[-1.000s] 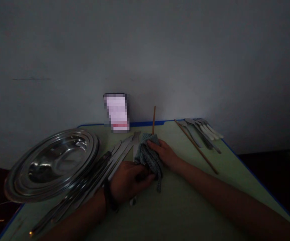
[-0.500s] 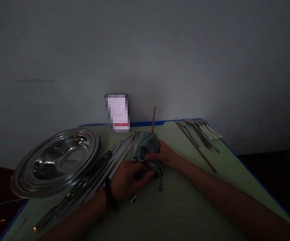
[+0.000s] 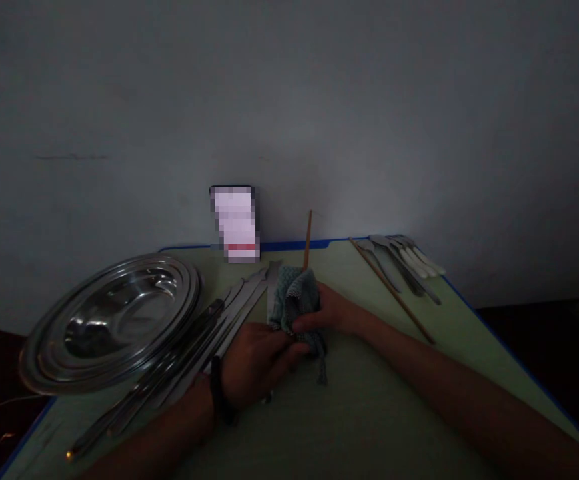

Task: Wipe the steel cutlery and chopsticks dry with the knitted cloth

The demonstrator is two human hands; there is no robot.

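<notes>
A grey-green knitted cloth point(image 3: 302, 297) is bunched between my two hands over the middle of the table. Out of its top rises a thin wooden chopstick point(image 3: 307, 239), its lower part hidden by the cloth. My right hand point(image 3: 329, 312) is closed around the cloth's right side, thumb across the front. My left hand point(image 3: 264, 360), with a dark band at the wrist, pinches the cloth's lower end. Several knives and other metal utensils point(image 3: 229, 310) lie just left of the cloth, partly behind my left hand.
Stacked steel plates point(image 3: 119, 320) stand at the left of the green table point(image 3: 369, 413). A lit phone point(image 3: 239, 223) leans on the wall behind. At the back right lie another chopstick point(image 3: 392, 291), several spoons point(image 3: 382, 257) and white-handled cutlery point(image 3: 414, 261).
The cloth has shifted slightly and its folds have a different shape around the chopstick. My right hand has moved slightly down; both hands keep their hold.
</notes>
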